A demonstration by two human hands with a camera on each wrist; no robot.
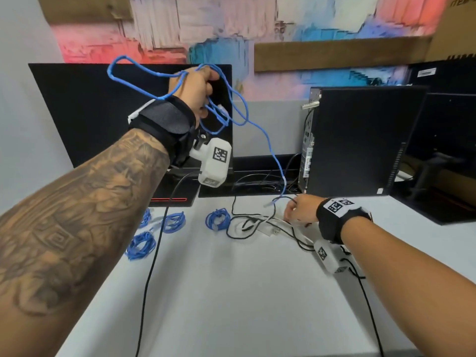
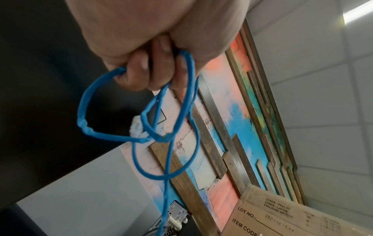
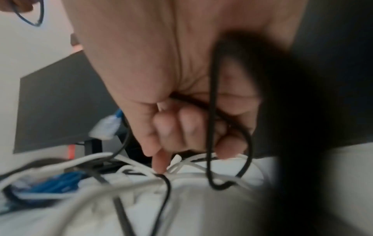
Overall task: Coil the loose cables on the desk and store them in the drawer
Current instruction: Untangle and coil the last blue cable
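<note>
Several loops of a blue network cable (image 1: pixel 233 104) were gripped in the curled fingers (image 2: pixel 141 70) of the raised left hand (image 1: pixel 194 91), its free end trailing below them. A black cable (image 3: pixel 212 111) was pinched by the right hand (image 1: pixel 300 210) on the white desk (image 1: pixel 231 292), beside a tangle of white cables (image 1: pixel 265 220).

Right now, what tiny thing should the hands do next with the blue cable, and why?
Probably the right hand should feed the loose end up for another loop. The left hand grips loops of the blue cable, but its tail hangs down to the desk, its plug lying beside the right hand among the black and white cables.
</note>
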